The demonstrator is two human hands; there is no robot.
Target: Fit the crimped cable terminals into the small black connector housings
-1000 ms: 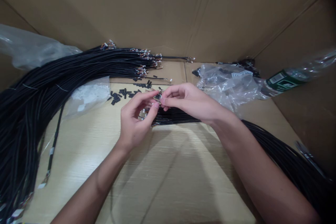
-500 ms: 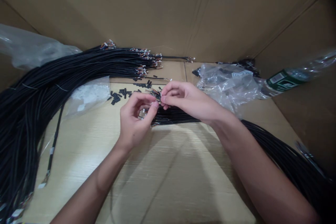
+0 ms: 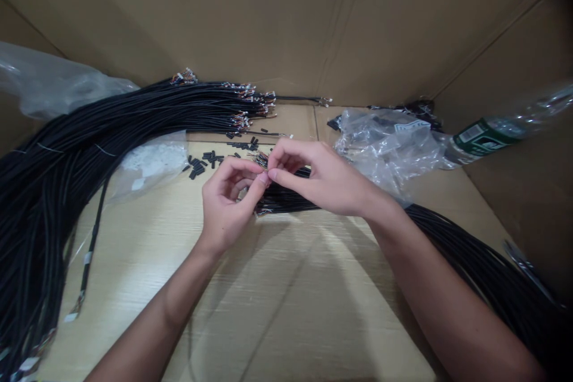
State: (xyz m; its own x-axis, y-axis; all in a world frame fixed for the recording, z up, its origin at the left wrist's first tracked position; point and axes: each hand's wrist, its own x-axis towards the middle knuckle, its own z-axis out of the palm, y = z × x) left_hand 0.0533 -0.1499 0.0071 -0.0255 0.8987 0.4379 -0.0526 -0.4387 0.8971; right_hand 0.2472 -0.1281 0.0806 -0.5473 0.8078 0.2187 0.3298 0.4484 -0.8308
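My left hand (image 3: pixel 233 197) is closed in a pinch, thumb against forefinger. My right hand (image 3: pixel 313 176) pinches too, its fingertips touching those of the left. What sits between the fingertips is too small and too covered to name. Beneath both hands lies a bundle of black cables (image 3: pixel 290 200), its stripped, coloured wire ends showing by the fingers. From there the bundle runs under my right forearm to the lower right. Short black tube pieces (image 3: pixel 197 166) are scattered just left of and behind my left hand.
A large bundle of black cables with white connectors (image 3: pixel 147 107) fills the left side. Beneath it lies a clear bag of white parts (image 3: pixel 154 158). A crumpled plastic bag (image 3: pixel 385 143) and a green-labelled bottle (image 3: pixel 487 136) are at right. Cardboard walls (image 3: pixel 250 18) surround the table.
My right hand has moved slightly left, and its fingertips now meet the left hand's. The left hand has shifted slightly left.
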